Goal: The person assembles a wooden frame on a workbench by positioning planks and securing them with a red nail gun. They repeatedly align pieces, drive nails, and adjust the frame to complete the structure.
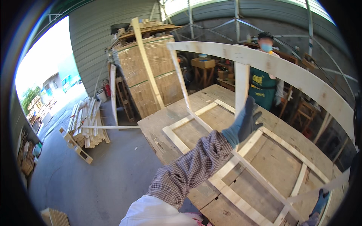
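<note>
A wooden frame stands upright on the worktable (pixel 222 92), its long pale top rail (pixel 279 66) running across to the right. My left hand (pixel 245 124), in a blue-grey glove, is stretched out with fingers apart against the frame's middle upright (pixel 241 84). A second, flat wooden frame (pixel 245 205) with crosspieces lies on the tabletop beneath my arm. At the lower right my right hand (pixel 320 201), also gloved, is beside the upright frame's lower right part. Its fingers are small and partly hidden, so their grip is unclear.
Across the table stands a person in a green apron (pixel 262 88). A tall strapped wood stack (pixel 147 71) rises behind the table, with a leaning plank (pixel 145 62). Piled wood strips (pixel 88 120) lie on the floor at left. More cut pieces (pixel 54 217) sit at lower left.
</note>
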### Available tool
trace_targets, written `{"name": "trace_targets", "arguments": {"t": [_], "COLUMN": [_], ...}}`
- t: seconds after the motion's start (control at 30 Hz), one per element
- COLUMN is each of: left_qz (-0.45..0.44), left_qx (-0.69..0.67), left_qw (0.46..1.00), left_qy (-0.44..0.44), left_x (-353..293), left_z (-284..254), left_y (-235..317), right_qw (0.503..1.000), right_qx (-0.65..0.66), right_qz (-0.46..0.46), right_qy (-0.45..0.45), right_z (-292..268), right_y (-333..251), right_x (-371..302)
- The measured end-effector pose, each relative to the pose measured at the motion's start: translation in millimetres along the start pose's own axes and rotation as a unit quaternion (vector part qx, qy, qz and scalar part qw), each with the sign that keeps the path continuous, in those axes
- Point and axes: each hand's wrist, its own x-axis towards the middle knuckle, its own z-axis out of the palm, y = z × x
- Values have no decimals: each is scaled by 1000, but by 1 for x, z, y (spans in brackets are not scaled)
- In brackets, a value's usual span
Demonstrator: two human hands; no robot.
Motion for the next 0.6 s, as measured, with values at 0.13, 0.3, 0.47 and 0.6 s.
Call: {"name": "trace_targets", "arguments": {"t": [0.13,0.3,0.47,0.6], "left_qz": [31,-40,-131,-90], "left_qx": [-43,-7,-83,6], "left_qw": [996,999,977,978], "left_qy": [69,15,145,189], "left_x": [-72,-134,-226,-297], "left_z": [70,134,127,91], "left_y": [52,75,78,34], "right_qw": [939,893,808,802], "right_qx": [250,385,575,581], "right_qz": [210,83,24,139], "right_qy": [-107,-219,-127,24], "right_z": [26,-116,-253,-289], "right_y": [-188,-287,-294,-292], "right_x": [-163,-288,-347,-429]}}
